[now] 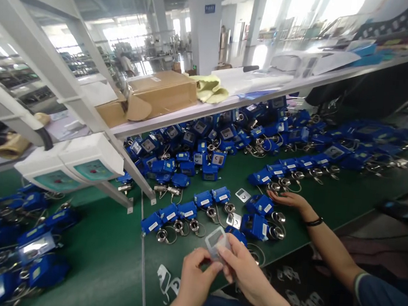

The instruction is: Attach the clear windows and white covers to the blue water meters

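Observation:
My left hand (194,277) and my right hand (242,269) meet near the front edge of the green bench (111,259). Together they pinch a small clear plastic cover (216,241) with a grey window, held tilted just above the mat. Right behind it lies a blue box-shaped device (237,234) with a metal fitting and wire. A row of similar blue devices (174,214) sits just beyond my hands. Another person's hand (288,199) rests on a blue unit (260,204) to the right, with a dark band on the wrist.
Many blue devices (226,136) are heaped under a white shelf (229,101) carrying a cardboard box (159,93) and yellow cloth (209,88). More blue units (12,251) lie at left. White frame struts (87,111) cross the bench. Peeled film pieces (166,279) lie by the edge.

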The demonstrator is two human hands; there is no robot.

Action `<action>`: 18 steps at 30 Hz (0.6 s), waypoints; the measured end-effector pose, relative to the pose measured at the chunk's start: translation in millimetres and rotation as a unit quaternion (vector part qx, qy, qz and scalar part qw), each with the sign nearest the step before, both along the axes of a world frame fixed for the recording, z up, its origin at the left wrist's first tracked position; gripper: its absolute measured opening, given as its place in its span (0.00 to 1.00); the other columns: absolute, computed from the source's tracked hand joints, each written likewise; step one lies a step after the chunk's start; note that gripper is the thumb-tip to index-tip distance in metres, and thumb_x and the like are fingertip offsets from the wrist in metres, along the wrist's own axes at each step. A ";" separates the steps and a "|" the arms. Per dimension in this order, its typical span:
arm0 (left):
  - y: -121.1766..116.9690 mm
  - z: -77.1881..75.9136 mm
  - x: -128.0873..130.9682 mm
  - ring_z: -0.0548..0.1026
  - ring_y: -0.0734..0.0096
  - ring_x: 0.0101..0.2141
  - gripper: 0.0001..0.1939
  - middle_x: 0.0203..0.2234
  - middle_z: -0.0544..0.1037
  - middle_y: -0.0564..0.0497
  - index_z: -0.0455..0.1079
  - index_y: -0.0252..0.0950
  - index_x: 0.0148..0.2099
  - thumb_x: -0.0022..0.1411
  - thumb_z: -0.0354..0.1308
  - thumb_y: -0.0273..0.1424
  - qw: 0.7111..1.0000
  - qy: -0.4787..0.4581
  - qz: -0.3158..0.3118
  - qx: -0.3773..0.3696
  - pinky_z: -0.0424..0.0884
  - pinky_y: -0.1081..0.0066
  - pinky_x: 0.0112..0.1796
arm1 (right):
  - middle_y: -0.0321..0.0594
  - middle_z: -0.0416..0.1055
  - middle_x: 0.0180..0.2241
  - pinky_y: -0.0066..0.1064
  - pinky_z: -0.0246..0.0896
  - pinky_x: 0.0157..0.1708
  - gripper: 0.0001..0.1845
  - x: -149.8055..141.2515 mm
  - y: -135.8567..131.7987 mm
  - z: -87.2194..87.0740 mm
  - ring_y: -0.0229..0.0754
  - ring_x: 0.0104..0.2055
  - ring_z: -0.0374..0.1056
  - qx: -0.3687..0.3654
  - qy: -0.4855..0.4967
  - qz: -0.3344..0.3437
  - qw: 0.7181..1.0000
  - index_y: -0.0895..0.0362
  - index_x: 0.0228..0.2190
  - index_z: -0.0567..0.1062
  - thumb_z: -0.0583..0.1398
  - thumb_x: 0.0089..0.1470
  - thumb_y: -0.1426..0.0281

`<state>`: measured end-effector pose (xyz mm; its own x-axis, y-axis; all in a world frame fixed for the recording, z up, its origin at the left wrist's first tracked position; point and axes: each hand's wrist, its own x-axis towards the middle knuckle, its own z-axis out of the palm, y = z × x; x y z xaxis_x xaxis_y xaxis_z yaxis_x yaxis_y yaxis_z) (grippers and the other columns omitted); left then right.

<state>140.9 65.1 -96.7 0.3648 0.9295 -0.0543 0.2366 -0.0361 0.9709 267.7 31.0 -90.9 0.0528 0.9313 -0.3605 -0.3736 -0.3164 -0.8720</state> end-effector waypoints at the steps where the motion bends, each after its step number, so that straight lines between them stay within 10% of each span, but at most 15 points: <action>1: -3.1 8.8 -1.7 0.73 0.72 0.24 0.16 0.19 0.76 0.52 0.72 0.35 0.21 0.48 0.65 0.42 0.998 -0.003 -0.007 0.055 0.67 0.75 0.29 | 0.25 0.58 0.19 0.17 0.41 0.11 0.24 -3.8 -4.3 6.5 0.25 0.14 0.47 -0.009 0.070 0.019 0.997 0.56 0.32 0.63 0.63 0.46 0.51; 6: -16.5 33.7 -11.7 0.67 0.78 0.17 0.24 0.11 0.70 0.56 0.63 0.35 0.13 0.44 0.67 0.46 0.970 0.014 0.062 0.234 0.64 0.79 0.21 | 0.23 0.54 0.19 0.16 0.32 0.09 0.23 -22.9 -15.4 25.0 0.22 0.14 0.38 -0.028 0.242 0.075 0.967 0.58 0.30 0.66 0.68 0.43 0.55; 18: -22.7 42.6 -63.1 0.75 0.77 0.21 0.07 0.18 0.78 0.54 0.72 0.36 0.24 0.52 0.64 0.31 0.950 0.041 0.070 0.300 0.70 0.80 0.26 | 0.21 0.54 0.16 0.16 0.33 0.10 0.28 -64.9 -13.9 33.5 0.22 0.12 0.40 0.003 0.109 0.039 0.993 0.56 0.30 0.63 0.65 0.41 0.47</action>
